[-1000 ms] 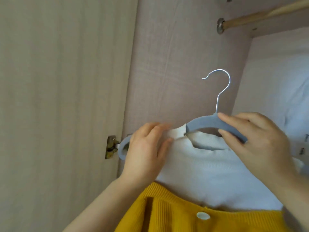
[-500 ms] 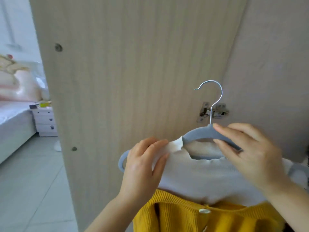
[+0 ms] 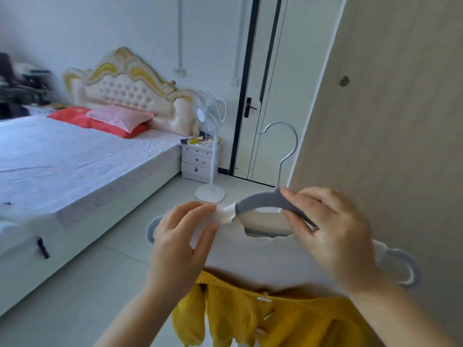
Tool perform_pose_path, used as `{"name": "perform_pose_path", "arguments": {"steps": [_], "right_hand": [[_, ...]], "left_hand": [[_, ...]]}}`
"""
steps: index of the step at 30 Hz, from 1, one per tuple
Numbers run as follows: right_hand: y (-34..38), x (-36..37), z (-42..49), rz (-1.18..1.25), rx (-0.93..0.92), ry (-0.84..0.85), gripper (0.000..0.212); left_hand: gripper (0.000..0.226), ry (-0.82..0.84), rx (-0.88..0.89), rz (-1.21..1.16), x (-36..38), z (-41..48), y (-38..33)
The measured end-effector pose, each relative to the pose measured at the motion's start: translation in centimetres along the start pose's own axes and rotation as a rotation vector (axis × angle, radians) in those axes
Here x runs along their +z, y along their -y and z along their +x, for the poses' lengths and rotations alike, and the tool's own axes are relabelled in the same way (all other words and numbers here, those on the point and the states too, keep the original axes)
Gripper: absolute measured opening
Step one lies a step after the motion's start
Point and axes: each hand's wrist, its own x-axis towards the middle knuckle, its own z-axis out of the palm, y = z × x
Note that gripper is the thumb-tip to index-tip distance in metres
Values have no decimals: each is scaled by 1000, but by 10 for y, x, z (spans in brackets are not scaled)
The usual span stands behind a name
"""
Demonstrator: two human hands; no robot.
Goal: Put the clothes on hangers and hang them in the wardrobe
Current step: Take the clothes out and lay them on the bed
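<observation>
Hanger (image 3: 260, 202) and white top (image 3: 263, 259) have swung out past the wardrobe door (image 3: 388, 121); left hand (image 3: 180, 239) pinches the top's collar, right hand (image 3: 333, 236) grips the hanger.

Cannot make out blurred dark clutter (image 3: 22, 93) at far left, tiny bits (image 3: 198, 140) on the nightstand (image 3: 196, 160), or the yellow cardigan (image 3: 288, 316) past the bottom edge.

At left, a bed (image 3: 87, 166) under a pale sheet, backed by a tufted cream-and-gold headboard (image 3: 125, 88). Near the headboard, a pink pillow (image 3: 120, 117) over a red pillow (image 3: 72, 116). Just beside the bed, a small white nightstand (image 3: 198, 160). In front of it, a white standing fan (image 3: 209, 113) on the grey tiled floor (image 3: 87, 284). Behind, a white door (image 3: 283, 83) with a dark handle (image 3: 249, 107).
</observation>
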Motion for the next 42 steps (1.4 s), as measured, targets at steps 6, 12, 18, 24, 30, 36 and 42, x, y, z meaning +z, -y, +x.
{"name": "perform_pose_path", "arguments": {"steps": [6, 12, 18, 24, 30, 36, 42], "right_hand": [[79, 95, 29, 205, -34, -25, 25], [148, 187, 48, 417, -71, -15, 28], [203, 277, 63, 687, -132, 78, 30], [256, 355, 84, 851, -139, 143, 31], [305, 424, 107, 946, -147, 188, 30], [365, 513, 135, 955, -176, 198, 29], [423, 601, 177, 961, -189, 224, 28]], "left_hand": [[31, -108, -75, 177, -86, -5, 74], [25, -169, -223, 344, -146, -18, 133], [27, -224, -373, 520, -182, -29, 187], [28, -306, -490, 633, -210, -27, 232], [33, -361, -556, 690, -233, -17, 287], [34, -412, -590, 691, -270, 0, 377], [34, -405, -640, 658, -319, 34, 473]]}}
